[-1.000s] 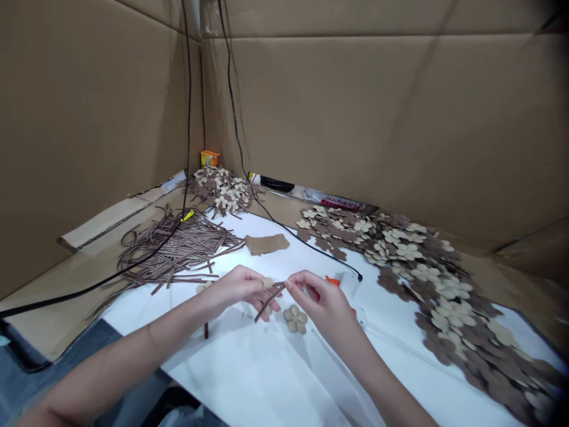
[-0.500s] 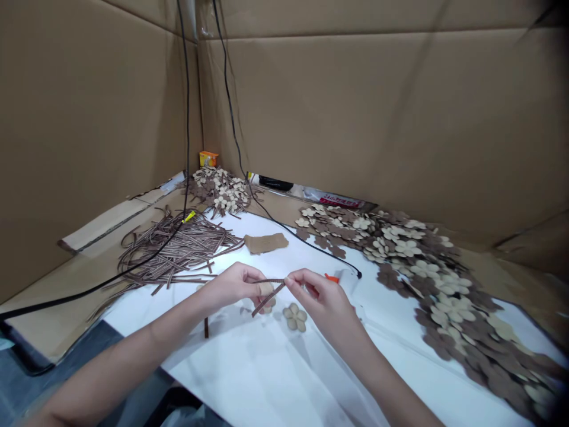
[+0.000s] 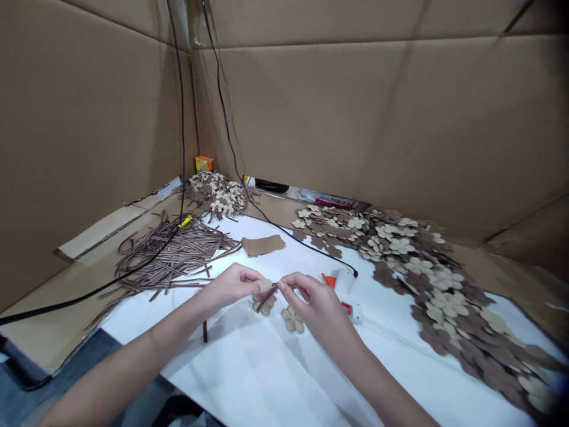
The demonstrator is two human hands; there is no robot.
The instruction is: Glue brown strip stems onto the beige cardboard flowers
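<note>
Near the middle of the white sheet [image 3: 249,367], my left hand [image 3: 240,281] pinches a small cream piece [image 3: 265,285]. My right hand [image 3: 306,296] has its fingers closed on the end of a brown strip [image 3: 267,298], right beside the left fingertips. The strip slants down to the left, over a beige flower [image 3: 265,308] lying on the sheet. Another beige flower [image 3: 292,320] lies just below the right fingers. A short dark brown strip [image 3: 205,331] lies under the left forearm. The exact contact between cream piece and strip is too small to tell.
Brown strips [image 3: 178,252] are heaped at the left. Brown and cream flowers [image 3: 418,267] spread along the right, with a smaller pile [image 3: 217,193] at the back. An orange-tipped tool [image 3: 329,280] lies behind my right hand. A black cable [image 3: 284,228] crosses the sheet. Cardboard walls [image 3: 355,118] enclose the back.
The two hands have come closer together. The strip's upper part, earlier stretched between them, now shows much shorter. The view has shifted slightly, and a red-and-white part shows beside my right wrist.
</note>
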